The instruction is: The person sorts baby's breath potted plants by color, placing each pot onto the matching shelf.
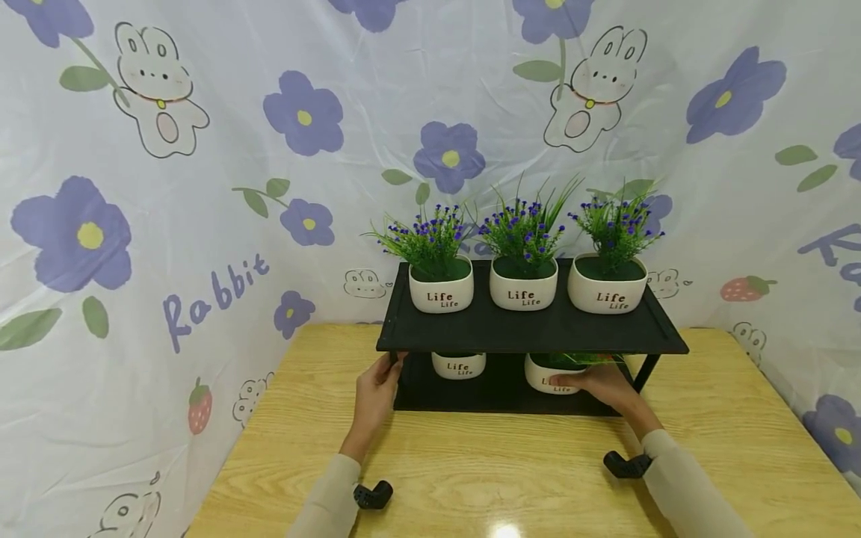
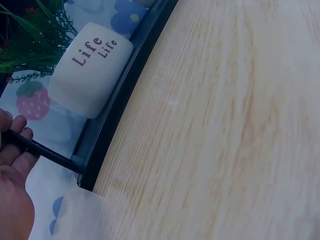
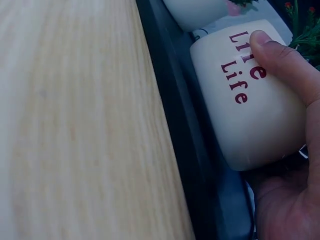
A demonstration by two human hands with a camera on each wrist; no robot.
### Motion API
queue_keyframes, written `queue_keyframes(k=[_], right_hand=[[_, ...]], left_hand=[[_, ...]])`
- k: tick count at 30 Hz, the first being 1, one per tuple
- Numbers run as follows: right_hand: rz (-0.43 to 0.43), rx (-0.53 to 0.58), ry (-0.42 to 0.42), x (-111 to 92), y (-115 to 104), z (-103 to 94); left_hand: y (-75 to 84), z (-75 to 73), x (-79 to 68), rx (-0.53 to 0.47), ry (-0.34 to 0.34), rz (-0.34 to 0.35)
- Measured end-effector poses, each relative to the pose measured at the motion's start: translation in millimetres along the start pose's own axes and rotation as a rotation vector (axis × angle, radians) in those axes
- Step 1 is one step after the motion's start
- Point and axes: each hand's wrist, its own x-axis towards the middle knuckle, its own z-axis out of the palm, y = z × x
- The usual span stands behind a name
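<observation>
A black two-tier shelf [image 1: 498, 333] stands on the table. My left hand [image 1: 375, 390] holds its front left post [image 2: 52, 156], fingers curled behind the bar in the left wrist view. On the lower tier, my right hand [image 1: 605, 387] grips a white flower pot [image 3: 245, 120] marked "Life" by its right side, thumb across the lettering. Part of that pot and its plant is hidden under the upper tier in the head view. A second white flower pot [image 1: 459, 366] sits at the left of the lower tier, with red-flowered greenery [image 2: 35, 45].
Along the upper tier stand three white pots, the left [image 1: 440, 293], middle [image 1: 523, 291] and right [image 1: 608, 293], with purple-flowered plants. A wood-grain table [image 1: 484, 463] lies in front. Behind hangs a patterned cloth [image 1: 222, 224].
</observation>
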Motion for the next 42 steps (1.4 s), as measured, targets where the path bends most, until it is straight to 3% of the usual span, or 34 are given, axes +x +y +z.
queue_keyframes(k=[3, 8, 15, 21, 30, 33, 42], right_hand=[[-0.049, 0.056, 0.034, 6, 1, -2.4], [-0.238, 0.181, 0.105, 16, 2, -3.9], [-0.392, 0.288, 0.103, 16, -5, -8.3], [-0.380, 0.323, 0.071, 7, -16, -10.3], [-0.330, 0.340, 0.024, 30, 5, -3.3], [-0.329, 0.335, 0.011, 31, 7, -2.5], [-0.309, 0.324, 0.000, 30, 7, -2.4]], left_hand=[[-8.0, 1.8, 3.2, 0.003, -0.005, -0.006], [-30.4, 5.9, 8.8, -0.012, 0.011, -0.008], [-36.0, 6.5, 6.8, -0.033, 0.024, -0.030], [-34.6, 6.0, 5.2, -0.024, 0.032, -0.033], [-35.4, 6.0, 5.8, -0.039, 0.020, -0.015], [-33.3, 6.1, 6.2, -0.034, 0.007, -0.045], [-29.9, 6.9, 3.9, -0.025, 0.030, -0.035]])
